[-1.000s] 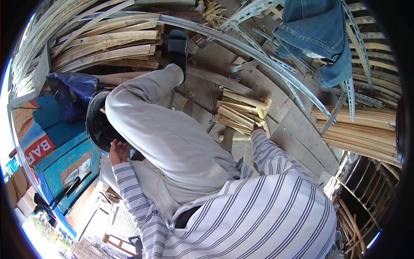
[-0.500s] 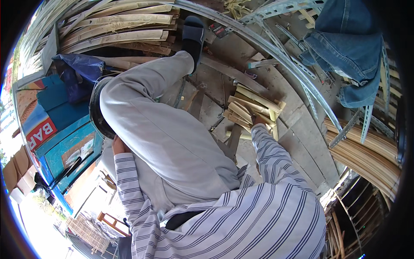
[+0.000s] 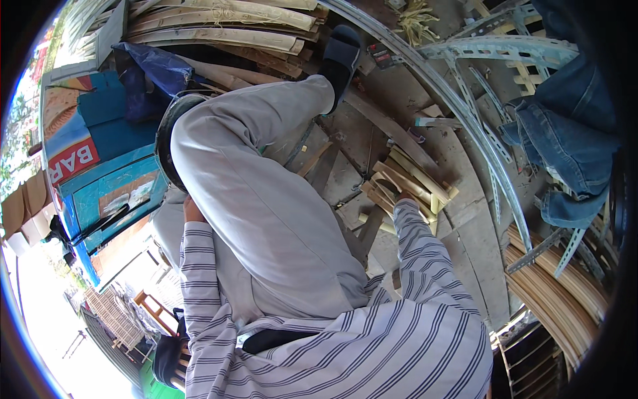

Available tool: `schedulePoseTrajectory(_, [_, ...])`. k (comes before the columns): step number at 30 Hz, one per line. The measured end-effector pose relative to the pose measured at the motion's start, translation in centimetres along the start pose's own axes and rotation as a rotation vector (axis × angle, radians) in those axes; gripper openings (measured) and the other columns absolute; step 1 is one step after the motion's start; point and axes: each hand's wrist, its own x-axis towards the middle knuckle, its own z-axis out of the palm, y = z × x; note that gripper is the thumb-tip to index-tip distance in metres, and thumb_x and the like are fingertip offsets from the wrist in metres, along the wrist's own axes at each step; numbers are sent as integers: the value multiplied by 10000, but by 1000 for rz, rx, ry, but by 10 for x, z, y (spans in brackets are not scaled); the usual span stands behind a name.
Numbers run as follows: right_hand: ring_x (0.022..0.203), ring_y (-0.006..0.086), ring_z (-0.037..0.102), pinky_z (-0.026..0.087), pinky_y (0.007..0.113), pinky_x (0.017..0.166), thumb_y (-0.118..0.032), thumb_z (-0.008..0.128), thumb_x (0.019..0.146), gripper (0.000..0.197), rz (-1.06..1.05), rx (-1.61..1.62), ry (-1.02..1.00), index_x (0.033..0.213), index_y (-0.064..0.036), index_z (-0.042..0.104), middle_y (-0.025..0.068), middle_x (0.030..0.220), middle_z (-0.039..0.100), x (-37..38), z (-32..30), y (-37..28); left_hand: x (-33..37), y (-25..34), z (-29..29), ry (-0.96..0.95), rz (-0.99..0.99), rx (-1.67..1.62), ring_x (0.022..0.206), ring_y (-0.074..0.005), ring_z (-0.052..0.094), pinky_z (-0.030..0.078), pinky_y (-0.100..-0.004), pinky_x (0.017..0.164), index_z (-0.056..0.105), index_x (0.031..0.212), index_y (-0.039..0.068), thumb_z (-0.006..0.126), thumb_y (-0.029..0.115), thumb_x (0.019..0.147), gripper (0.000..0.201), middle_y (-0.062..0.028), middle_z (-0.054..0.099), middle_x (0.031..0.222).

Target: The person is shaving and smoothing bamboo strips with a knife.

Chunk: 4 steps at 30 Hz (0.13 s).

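Observation:
My right hand (image 3: pixel 405 198) reaches down to a small pile of split bamboo pieces (image 3: pixel 415 174) on the floor, right of my leg. It touches the near side of the pile; its fingers are too dark and small to make out. A curved strip (image 3: pixel 387 187) shows right by the fingers, but whether they hold it I cannot tell. My left hand (image 3: pixel 193 210) is down beside my bent leg, below a dark round rim (image 3: pixel 164 146) at the knee. The leg hides its fingers.
Long bamboo slats (image 3: pixel 226 30) lie stacked at the far left. A curved metal rail (image 3: pixel 458 106) crosses on the right, near perforated metal bars (image 3: pixel 505 50) and hanging jeans (image 3: pixel 571 146). Bundled strips (image 3: pixel 551 292) lie at the right. A blue cabinet (image 3: pixel 113 199) stands at the left.
The view has shifted, so most surroundings sit farther right in the picture. My right hand stays at the bamboo pile, and a curved strip now shows beside its fingers. My left hand remains beside the leg.

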Motion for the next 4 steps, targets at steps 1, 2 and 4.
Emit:
schedulePoseTrajectory(1, [1210, 343, 507, 436, 411, 993, -248, 667, 789, 756, 79, 6, -60, 1425, -150, 269, 220, 1397, 405, 2, 21, 48, 8, -26, 31, -32, -72, 59, 913, -294, 656, 568, -370, 791, 495, 1202, -76, 541, 45, 877, 350, -205, 641, 1027])
schedulePoseTrajectory(2, [1210, 343, 508, 435, 409, 994, -247, 670, 788, 769, 58, -18, -47, 1431, -156, 259, 221, 1408, 394, 6, 13, 43, 3, -20, 25, -26, -57, 39, 912, -293, 656, 569, -370, 792, 495, 1201, -76, 542, 44, 876, 349, -205, 641, 1027])
schedulePoseTrajectory(4, [1211, 342, 508, 434, 404, 997, -246, 677, 785, 795, -5, -51, -27, 1445, -166, 240, 222, 1428, 371, 14, 2, 16, -8, -6, 16, 5, -14, -6, 911, -293, 657, 569, -370, 792, 495, 1200, -76, 544, 42, 875, 349, -205, 641, 1026])
